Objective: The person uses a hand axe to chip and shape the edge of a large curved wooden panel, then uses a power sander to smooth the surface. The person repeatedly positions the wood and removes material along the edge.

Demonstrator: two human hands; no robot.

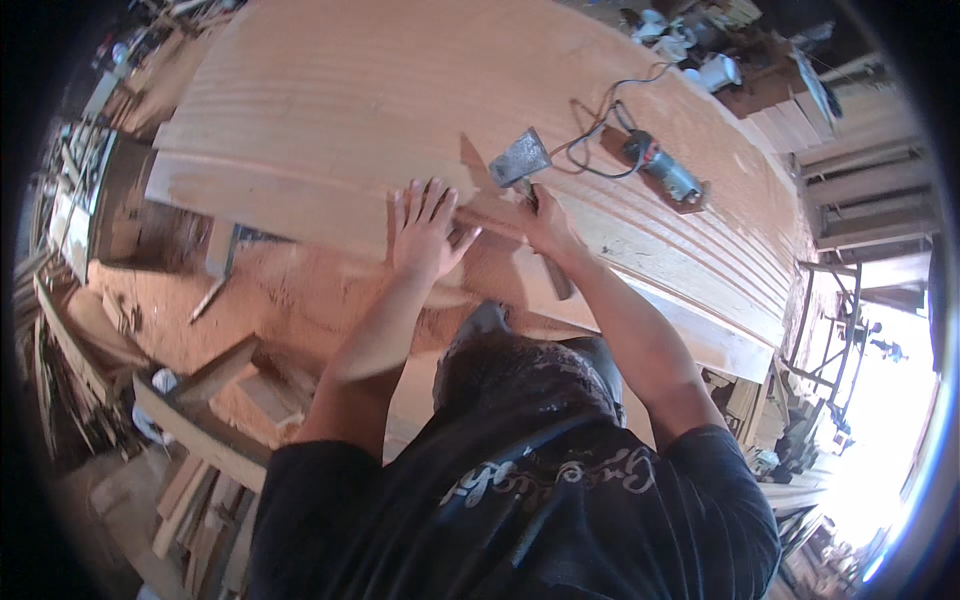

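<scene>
Hand tool [521, 160], one, its broad metal head over the wooden boards [300, 195], its handle in the closed right hand [548, 228]. Left hand [425, 235], one, empty, fingers spread, laid palm-down at the boards' near edge, close to that head: a misjudged blow could catch the fingers. Power tool [662, 168], one, lying farther right, its loose cord [592, 172] liable to snag a wide swing.

Counting one left hand [427, 236] at eleven o'clock, one right hand [548, 225] at one, two hands; one hammer [521, 160] near twelve; one power tool [664, 172] at two; one cord [600, 125] at one; offcuts [195, 510] at eight, uncountable.
</scene>
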